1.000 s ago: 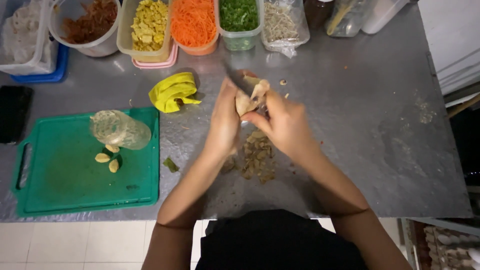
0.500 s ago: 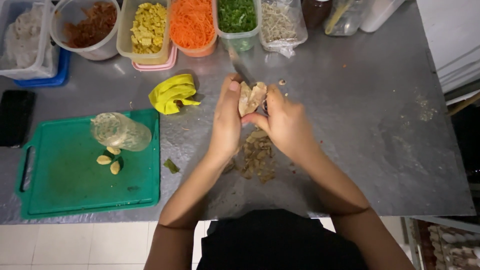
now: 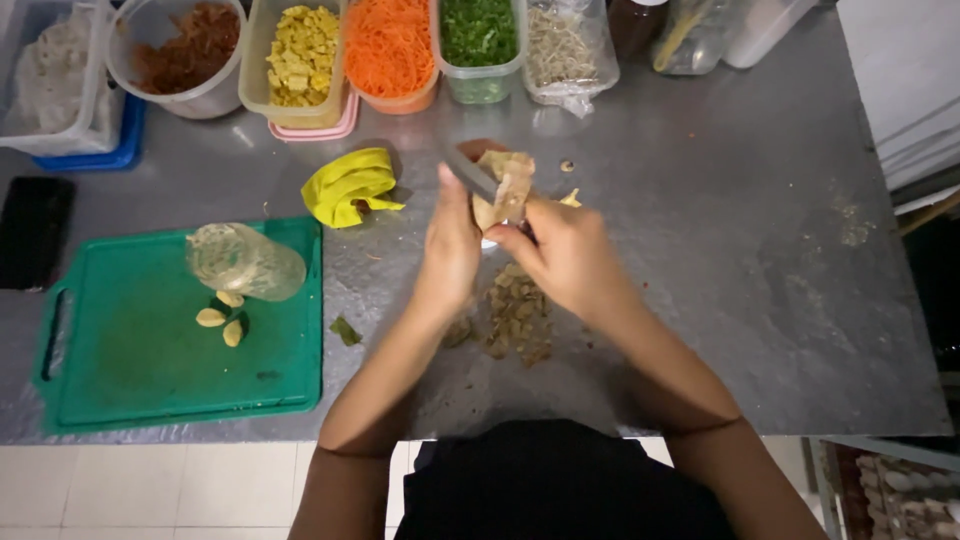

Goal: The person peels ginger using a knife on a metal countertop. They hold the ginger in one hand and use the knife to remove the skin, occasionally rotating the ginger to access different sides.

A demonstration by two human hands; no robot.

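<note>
Grey steel counter (image 3: 720, 250), green cutting board (image 3: 140, 370), both hands (image 3: 450, 245) gripping ginger (image 3: 503, 185), white-tiled floor (image 3: 150, 490)

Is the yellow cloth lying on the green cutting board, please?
No, the yellow cloth lies on the bare metal table, just beyond the top right corner of the green cutting board.

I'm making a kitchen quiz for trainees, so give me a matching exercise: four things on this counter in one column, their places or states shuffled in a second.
1. knife
2. garlic cloves
3. yellow cloth
4. peelings

a. crumpled beside the board
b. on the green cutting board
c. heaped below the hands
d. held against the pale root

Pairs: 1-d, 2-b, 3-a, 4-c
</note>
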